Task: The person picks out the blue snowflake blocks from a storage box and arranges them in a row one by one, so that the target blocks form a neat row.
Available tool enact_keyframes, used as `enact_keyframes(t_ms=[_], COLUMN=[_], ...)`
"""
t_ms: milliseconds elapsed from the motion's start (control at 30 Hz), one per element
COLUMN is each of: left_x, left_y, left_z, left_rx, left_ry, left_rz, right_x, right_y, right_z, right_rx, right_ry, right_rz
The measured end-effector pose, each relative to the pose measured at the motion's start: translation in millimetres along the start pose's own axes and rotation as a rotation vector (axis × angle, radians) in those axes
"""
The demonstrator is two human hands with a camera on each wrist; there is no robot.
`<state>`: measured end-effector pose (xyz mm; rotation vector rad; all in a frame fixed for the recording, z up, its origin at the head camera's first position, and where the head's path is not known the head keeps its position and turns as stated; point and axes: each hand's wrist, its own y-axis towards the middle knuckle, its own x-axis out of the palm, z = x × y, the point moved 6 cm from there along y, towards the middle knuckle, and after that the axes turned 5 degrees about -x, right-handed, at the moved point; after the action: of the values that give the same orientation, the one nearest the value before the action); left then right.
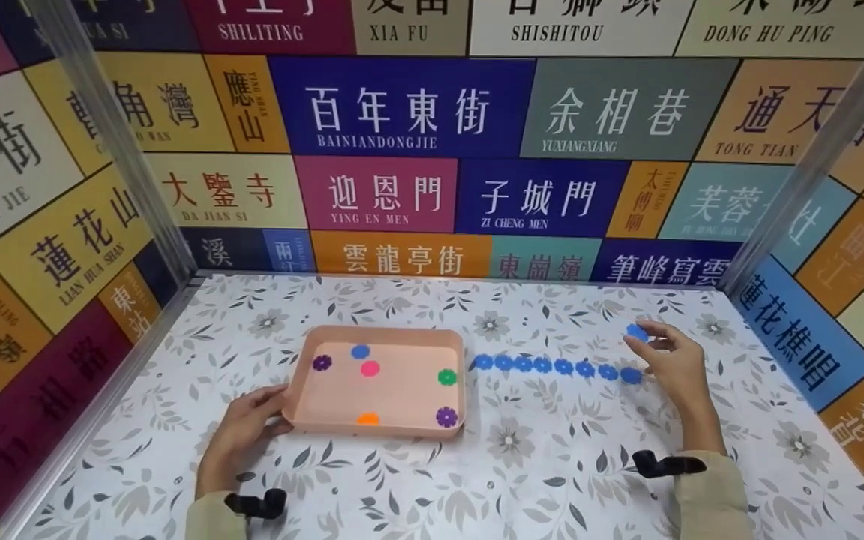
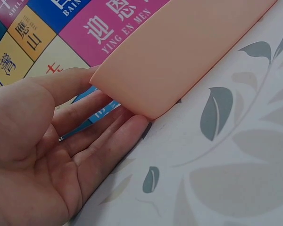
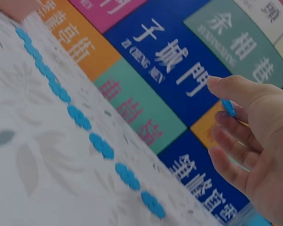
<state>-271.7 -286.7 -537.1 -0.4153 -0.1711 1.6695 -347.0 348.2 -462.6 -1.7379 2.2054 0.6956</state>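
Observation:
My right hand [image 1: 676, 364] pinches a blue flower-shaped piece [image 1: 636, 332] between thumb and fingers, raised just above the right end of a row. That row [image 1: 543, 365] is made of several blue flower-shaped pieces running left to right on the table. In the right wrist view the pinched piece [image 3: 228, 108] shows edge-on, mostly covered by the fingers. At the left, my left hand [image 1: 246, 424] rests its fingertips against the outer left side of a shallow peach tray [image 1: 379, 430]. Seen from the left wrist, the nearly straight fingers [image 2: 80, 110] touch the tray's corner [image 2: 132, 87].
Inside the tray lie a blue piece [image 1: 360, 351], a pink piece [image 1: 370, 368], a green piece [image 1: 447, 376], an orange piece [image 1: 368, 418] and two purple pieces, one [image 1: 445, 416] near the front right corner. A leaf-patterned cover [image 1: 552, 480] lies on the table, with sign-printed walls [image 1: 402, 105] around it.

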Motion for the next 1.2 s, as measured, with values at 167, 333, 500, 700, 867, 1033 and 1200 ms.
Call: enact_keyframes(t_ms=[167,333,500,700,867,1033,1200], left_x=[0.5,-0.1,-0.5,0.3,1.2,0.2,-1.4], left_y=[1.4,2.2,2.9,2.6,1.3,1.9,3.5], left_z=[-0.9,-1.5,-2.2,-1.6,-1.0,-2.2,-2.2], left_rx=[-0.030,-0.039,-0.051,-0.046,-0.010,-0.015,-0.026], left_ry=[0.021,0.030,0.013,0.009,0.011,0.027,0.055], left_rz=[0.007,0.003,0.002,0.004,0.010,0.011,0.010], right_x=[-6.7,-7.1,-8.9,-8.2,-8.8,-8.5,-9.5], right_y=[1.2,-0.1,-1.2,-4.5,-9.8,-12.1,-12.6], right_z=[28.1,45.2,58.9,71.9,71.9,72.6,75.7], right_rx=[0.164,0.261,0.301,0.347,0.355,0.375,0.385], right_ry=[-0.036,-0.045,-0.060,-0.106,-0.149,-0.150,-0.117], right_rz=[-0.003,-0.014,-0.002,-0.008,0.004,0.003,0.003])
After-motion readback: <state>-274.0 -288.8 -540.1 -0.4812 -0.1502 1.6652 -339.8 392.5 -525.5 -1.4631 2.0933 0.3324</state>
